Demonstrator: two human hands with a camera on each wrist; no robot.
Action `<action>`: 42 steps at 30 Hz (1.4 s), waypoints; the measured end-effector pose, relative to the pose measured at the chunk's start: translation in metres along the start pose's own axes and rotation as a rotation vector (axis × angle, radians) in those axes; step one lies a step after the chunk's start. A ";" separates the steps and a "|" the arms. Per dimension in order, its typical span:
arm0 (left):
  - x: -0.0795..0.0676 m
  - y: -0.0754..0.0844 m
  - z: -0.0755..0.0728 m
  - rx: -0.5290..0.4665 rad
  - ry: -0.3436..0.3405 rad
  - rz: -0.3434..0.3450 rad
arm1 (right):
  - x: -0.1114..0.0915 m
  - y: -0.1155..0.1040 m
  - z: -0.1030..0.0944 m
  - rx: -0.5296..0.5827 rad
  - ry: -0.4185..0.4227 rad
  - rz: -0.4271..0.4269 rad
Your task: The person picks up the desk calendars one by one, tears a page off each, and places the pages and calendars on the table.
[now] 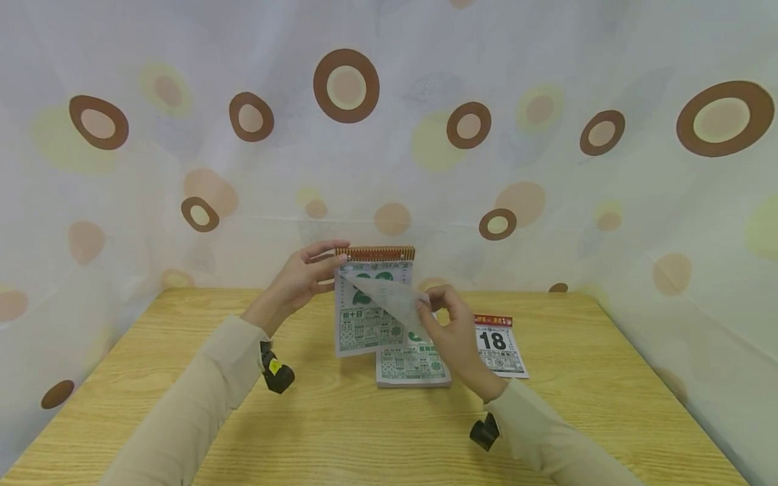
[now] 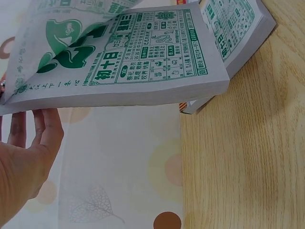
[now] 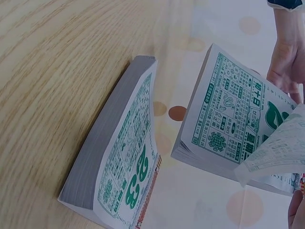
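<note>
My left hand (image 1: 300, 280) grips a thick tear-off calendar (image 1: 365, 332) by its upper left edge, under the striped binding strip. The pad stands raised above the table, with green print and a large green numeral. Between thumb and fingers, my right hand (image 1: 452, 334) pinches a thin top sheet (image 1: 398, 300), which is pulled up diagonally across the page. Seen in the right wrist view, the loose sheet (image 3: 279, 148) curls away from the pad. A second thick calendar (image 1: 413, 368), also green-printed, lies on the table partly behind the raised one and beside my right hand.
To the right lies a smaller calendar (image 1: 501, 347) with a red header and a black 18, partly covered by my right hand. All rest on a wooden table (image 1: 328, 432). A patterned curtain (image 1: 389, 162) hangs behind it.
</note>
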State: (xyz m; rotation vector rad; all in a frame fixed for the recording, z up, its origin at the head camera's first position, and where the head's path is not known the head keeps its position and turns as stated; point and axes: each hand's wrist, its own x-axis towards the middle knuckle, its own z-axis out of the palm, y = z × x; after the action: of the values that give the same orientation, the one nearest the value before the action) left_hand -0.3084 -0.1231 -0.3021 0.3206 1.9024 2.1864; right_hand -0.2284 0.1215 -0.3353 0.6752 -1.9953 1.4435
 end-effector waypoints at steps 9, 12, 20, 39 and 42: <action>-0.001 -0.001 0.000 0.000 0.007 -0.006 | -0.001 0.001 -0.003 0.032 0.006 0.034; -0.001 -0.001 0.000 0.001 0.005 -0.007 | -0.002 0.001 -0.003 0.050 0.003 0.052; -0.001 -0.001 0.001 0.003 -0.002 -0.001 | -0.002 0.003 -0.004 0.075 0.009 0.054; -0.003 0.000 0.000 0.001 0.001 -0.005 | -0.001 0.006 -0.005 0.115 0.046 0.033; -0.003 0.000 0.000 0.002 0.001 -0.005 | -0.001 0.006 -0.005 0.123 0.045 0.042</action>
State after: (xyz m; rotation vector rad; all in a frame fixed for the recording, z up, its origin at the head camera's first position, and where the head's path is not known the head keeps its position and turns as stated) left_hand -0.3059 -0.1236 -0.3023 0.3142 1.9039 2.1826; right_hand -0.2316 0.1277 -0.3387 0.6507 -1.9087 1.6026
